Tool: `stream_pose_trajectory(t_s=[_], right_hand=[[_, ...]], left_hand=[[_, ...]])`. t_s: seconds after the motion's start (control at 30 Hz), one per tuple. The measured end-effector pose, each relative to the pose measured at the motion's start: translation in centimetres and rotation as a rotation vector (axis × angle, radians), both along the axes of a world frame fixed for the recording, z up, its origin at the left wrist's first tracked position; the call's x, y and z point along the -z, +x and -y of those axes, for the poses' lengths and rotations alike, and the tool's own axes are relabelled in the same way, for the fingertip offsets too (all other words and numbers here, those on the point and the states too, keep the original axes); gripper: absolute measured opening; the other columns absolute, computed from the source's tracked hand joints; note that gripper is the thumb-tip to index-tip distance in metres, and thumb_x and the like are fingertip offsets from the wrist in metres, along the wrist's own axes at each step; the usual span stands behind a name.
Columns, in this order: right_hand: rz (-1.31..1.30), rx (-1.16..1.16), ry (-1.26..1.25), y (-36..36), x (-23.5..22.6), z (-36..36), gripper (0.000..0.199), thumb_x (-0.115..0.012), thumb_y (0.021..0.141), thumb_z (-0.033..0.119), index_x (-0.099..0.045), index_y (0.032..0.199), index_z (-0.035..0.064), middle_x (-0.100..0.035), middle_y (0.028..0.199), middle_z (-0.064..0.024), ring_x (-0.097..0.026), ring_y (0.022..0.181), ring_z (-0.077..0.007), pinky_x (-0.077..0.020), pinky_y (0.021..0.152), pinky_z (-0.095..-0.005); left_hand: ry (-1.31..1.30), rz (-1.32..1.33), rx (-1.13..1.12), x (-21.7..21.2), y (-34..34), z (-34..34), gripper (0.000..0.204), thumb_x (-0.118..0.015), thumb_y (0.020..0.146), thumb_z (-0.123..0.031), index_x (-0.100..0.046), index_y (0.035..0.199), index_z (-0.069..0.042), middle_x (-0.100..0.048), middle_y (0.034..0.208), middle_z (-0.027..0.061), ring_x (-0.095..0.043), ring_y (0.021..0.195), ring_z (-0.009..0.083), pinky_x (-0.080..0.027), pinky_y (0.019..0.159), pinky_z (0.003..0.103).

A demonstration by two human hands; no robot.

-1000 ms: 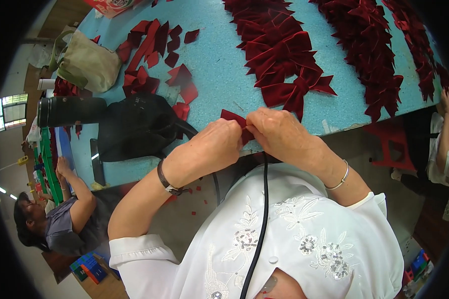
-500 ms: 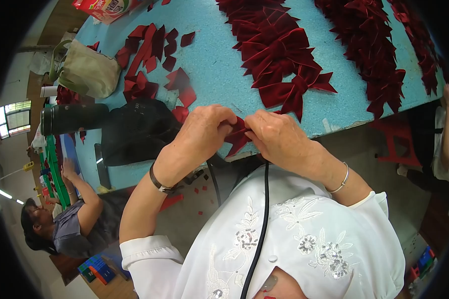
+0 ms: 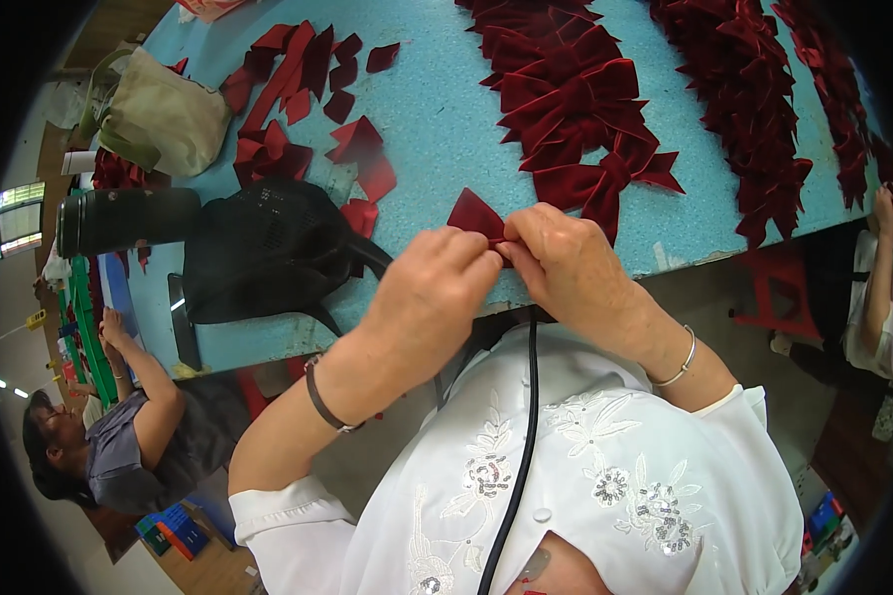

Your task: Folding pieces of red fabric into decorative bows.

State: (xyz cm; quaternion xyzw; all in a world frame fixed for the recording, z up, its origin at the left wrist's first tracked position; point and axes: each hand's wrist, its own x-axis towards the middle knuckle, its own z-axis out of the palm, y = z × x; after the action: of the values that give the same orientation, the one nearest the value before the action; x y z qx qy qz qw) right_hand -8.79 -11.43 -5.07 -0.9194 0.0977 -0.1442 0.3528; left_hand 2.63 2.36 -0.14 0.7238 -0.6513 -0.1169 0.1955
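Near the front edge of the blue table [image 3: 427, 178], both my hands pinch a dark red velvet bow [image 3: 473, 214] from either side. My left hand [image 3: 445, 283] is closed at its lower left side, fingertips bunched together. My right hand [image 3: 571, 256] closes on its right side, thumb and forefinger meeting at the middle. One loop of the bow stands up above the fingers; the rest is hidden behind them. Just beyond my right hand lies a finished red bow [image 3: 605, 183], at the near end of a long row of overlapping bows [image 3: 571, 94].
More rows of red bows [image 3: 739, 109] run along the right. Loose red ribbon pieces [image 3: 273, 154] lie at the left, by a black bag [image 3: 263, 253], a dark bottle [image 3: 129, 220], a phone [image 3: 182, 322] and a canvas bag [image 3: 166, 111]. A co-worker [image 3: 134, 426] sits at the left; a red stool [image 3: 769, 288] stands right.
The bow has turned in my fingers, so a loop now points up and away. My left hand has shifted right and down, toward my right hand. The view has moved slightly.
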Motion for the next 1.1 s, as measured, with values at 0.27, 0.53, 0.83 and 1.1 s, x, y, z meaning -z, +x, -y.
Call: stream_pose_trajectory(t_s=[0.27,0.53,0.83,1.1], right_hand=[[-0.033,-0.020,0.022,0.0,-0.4,0.0,0.011,-0.063,0.080,0.001,-0.053,0.084,-0.0019,-0.056,0.075,-0.0158,-0.057,0.064,-0.0327,-0.0468,0.055,-0.0372],[-0.038,-0.035,0.052,0.0,-0.5,0.5,0.010,-0.063,0.082,0.002,-0.053,0.084,-0.0018,-0.057,0.076,-0.0164,-0.057,0.064,-0.0331,-0.0467,0.055,-0.0375],[0.004,-0.053,0.042,0.2,-0.4,0.3,0.010,-0.063,0.080,0.000,-0.055,0.087,-0.0013,-0.056,0.077,-0.0171,-0.057,0.067,-0.0352,-0.0457,0.057,-0.0394],[0.049,-0.051,0.074,-0.1,-1.6,0.1,0.009,-0.062,0.078,-0.001,-0.054,0.084,-0.0009,-0.055,0.074,-0.0180,-0.055,0.065,-0.0364,-0.0443,0.056,-0.0410]], left_hand=[[-0.052,0.211,0.130,1.5,-0.5,-0.4,0.014,-0.059,0.067,-0.004,-0.061,0.079,0.003,-0.054,0.084,0.0100,-0.053,0.086,0.0244,-0.044,0.078,0.032],[0.183,-0.204,-0.120,-0.7,1.5,-0.6,0.018,-0.062,0.068,0.002,-0.061,0.086,0.005,-0.059,0.097,0.0123,-0.055,0.095,0.0285,-0.045,0.084,0.034],[0.114,0.551,0.007,-0.3,0.0,0.2,0.014,-0.059,0.066,-0.008,-0.061,0.077,0.001,-0.054,0.073,0.0107,-0.051,0.068,0.0246,-0.041,0.068,0.036],[0.159,1.028,0.197,-2.7,-2.9,0.6,0.016,-0.057,0.066,-0.011,-0.062,0.067,0.003,-0.053,0.063,0.0118,-0.049,0.065,0.0254,-0.040,0.070,0.040]])
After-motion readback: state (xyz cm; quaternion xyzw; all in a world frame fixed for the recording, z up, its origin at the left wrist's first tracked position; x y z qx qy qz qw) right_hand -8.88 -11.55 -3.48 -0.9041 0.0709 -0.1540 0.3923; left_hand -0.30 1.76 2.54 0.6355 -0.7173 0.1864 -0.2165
